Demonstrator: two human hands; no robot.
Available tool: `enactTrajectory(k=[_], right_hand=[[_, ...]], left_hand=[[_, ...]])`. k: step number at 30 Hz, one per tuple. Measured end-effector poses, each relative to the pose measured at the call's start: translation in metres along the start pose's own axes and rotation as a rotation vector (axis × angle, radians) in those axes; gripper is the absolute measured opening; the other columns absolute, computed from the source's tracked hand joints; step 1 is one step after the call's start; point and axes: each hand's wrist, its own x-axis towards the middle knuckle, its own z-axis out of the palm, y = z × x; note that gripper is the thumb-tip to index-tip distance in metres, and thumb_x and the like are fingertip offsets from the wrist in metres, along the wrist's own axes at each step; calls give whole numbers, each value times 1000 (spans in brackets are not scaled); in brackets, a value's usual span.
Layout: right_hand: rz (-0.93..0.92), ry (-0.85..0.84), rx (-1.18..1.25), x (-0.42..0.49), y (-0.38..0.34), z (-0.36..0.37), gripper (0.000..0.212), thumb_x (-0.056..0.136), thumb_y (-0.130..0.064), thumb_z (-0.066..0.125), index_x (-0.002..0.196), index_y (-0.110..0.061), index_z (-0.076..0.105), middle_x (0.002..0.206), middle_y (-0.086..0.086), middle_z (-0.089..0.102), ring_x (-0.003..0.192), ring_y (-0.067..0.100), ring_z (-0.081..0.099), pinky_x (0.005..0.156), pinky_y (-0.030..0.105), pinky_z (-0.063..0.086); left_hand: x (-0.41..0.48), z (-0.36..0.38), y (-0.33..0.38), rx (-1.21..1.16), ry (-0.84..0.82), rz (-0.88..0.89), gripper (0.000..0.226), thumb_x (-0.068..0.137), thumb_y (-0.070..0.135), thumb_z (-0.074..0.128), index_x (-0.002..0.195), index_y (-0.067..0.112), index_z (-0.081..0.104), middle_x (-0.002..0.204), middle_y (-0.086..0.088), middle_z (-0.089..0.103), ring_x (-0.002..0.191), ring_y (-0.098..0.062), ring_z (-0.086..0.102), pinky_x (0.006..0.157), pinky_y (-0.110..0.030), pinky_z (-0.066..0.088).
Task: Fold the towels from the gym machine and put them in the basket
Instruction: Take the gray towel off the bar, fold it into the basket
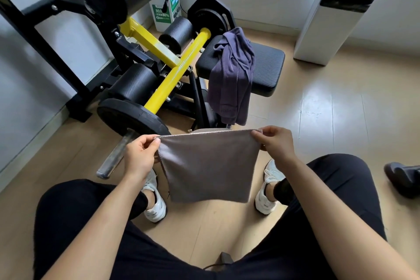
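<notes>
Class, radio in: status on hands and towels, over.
Left hand, right hand pinching grey towel by top corners. Purple towel draped on seat. Basket not in view.

A towel [231, 75] lies on the left side of the seat [266, 68] and hangs down over its front. Left of the seat runs the bar [179, 70]. The near plate [129, 118] sits on the bar's front end, and the far plate [209, 16] sits just behind the seat. A box [163, 13] stands behind the seat, to the left. A cabinet [329, 18] stands to the seat's right, farther back. In front of the seat hangs a second towel [209, 166]. The left grip [138, 159] pinches its top left corner and the right grip [275, 143] its top right corner. Two shoes [154, 200] stand on the floor [341, 120] in front of the seat, one on each side of it.
</notes>
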Motion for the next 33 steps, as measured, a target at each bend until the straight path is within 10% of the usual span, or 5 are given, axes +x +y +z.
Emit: enactTrajectory(k=[8,20,33], right_hand=[[55,-75,164,-28,-6,22,13,88,-12,76,84,0,75,79,18,72,70,25,66,73,44,61],[-11,-329,178,-62,-11,61,10,91,-11,73,96,-7,80,87,10,79,80,19,73,78,33,62],[-62,-562,118,-70,-14,65,40,89,13,52,116,-6,74,99,9,77,92,17,72,85,30,59]], left_hand=[[-18,16,11,-142,-31,-79,8,87,12,76,83,18,78,76,-1,75,74,-19,70,68,-32,57],[-61,58,20,-48,-248,68,15,84,9,80,99,12,81,92,0,80,93,-17,76,90,-39,60],[-63,55,20,132,-230,282,17,77,21,87,92,19,78,84,4,78,80,-13,74,76,-39,61]])
